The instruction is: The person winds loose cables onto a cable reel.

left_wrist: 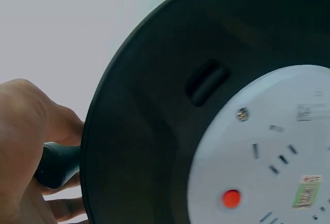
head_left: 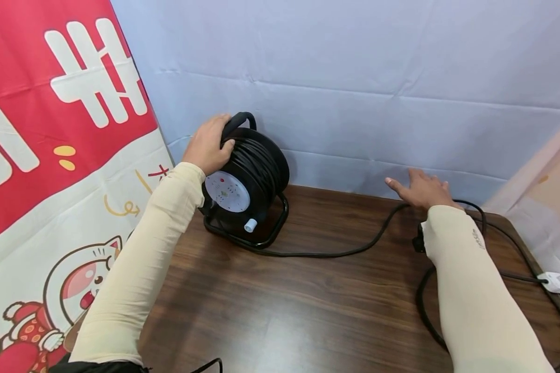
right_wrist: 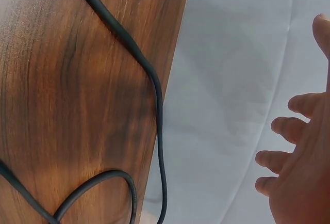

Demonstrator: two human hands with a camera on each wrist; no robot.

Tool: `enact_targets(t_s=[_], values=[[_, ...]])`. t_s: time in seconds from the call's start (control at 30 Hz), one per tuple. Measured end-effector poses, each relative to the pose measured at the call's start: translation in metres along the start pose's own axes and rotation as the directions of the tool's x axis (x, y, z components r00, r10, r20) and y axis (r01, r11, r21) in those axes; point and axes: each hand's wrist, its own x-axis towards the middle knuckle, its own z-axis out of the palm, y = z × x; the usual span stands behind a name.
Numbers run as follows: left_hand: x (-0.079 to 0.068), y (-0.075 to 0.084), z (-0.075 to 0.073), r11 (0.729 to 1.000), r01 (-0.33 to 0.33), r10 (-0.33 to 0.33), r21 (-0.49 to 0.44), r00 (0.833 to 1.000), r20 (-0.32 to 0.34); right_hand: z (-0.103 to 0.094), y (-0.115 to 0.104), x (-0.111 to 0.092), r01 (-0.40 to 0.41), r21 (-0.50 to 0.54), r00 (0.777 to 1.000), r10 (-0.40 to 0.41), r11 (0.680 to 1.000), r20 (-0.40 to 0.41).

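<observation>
A black cable reel [head_left: 263, 163] stands on its tubular frame at the back of the table, black cable wound round its drum. Its white socket face [head_left: 227, 191] has a red button, also visible in the left wrist view. My left hand [head_left: 207, 145] grips the reel's top handle [left_wrist: 58, 164], thumb on the near side and fingers beyond it. On the right, my right hand [head_left: 424, 190] hovers with fingers spread and nothing in it. Near it, the loose black cable [head_left: 326, 255] runs from the reel across the table.
A white plug [head_left: 557, 282] lies at the table's right edge, among loops of cable. Pale cloth [head_left: 354, 124] hangs behind the brown wooden table [head_left: 308, 305]. A red and white printed banner [head_left: 74, 171] covers the left side.
</observation>
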Motion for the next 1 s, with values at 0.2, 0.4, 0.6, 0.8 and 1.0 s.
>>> enact_targets(t_s=[0.2, 0.4, 0.6, 0.8, 1.0], values=[[-0.019, -0.001, 0.005, 1.0, -0.006, 0.004, -0.02, 0.997, -0.08, -0.008, 0.0, 0.0, 0.008, -0.01, 1.0, -0.008, 1.0, 0.015], [-0.038, -0.001, 0.01, 0.999, -0.026, 0.019, -0.04, 0.986, -0.163, -0.012, -0.002, 0.0, 0.008, -0.007, 1.0, -0.008, 1.0, 0.004], [-0.059, -0.002, 0.019, 0.999, -0.033, 0.027, -0.024, 0.972, -0.232, -0.009, -0.006, 0.003, 0.003, 0.01, 1.0, -0.003, 1.0, -0.001], [-0.08, -0.002, 0.043, 0.998, -0.061, 0.054, -0.011, 0.935, -0.351, -0.008, -0.01, 0.001, 0.003, 0.008, 1.0, -0.003, 1.0, 0.01], [-0.099, 0.002, 0.069, 0.996, -0.084, 0.078, 0.005, 0.895, -0.44, -0.006, -0.011, 0.0, 0.01, 0.005, 1.0, -0.01, 1.0, 0.01]])
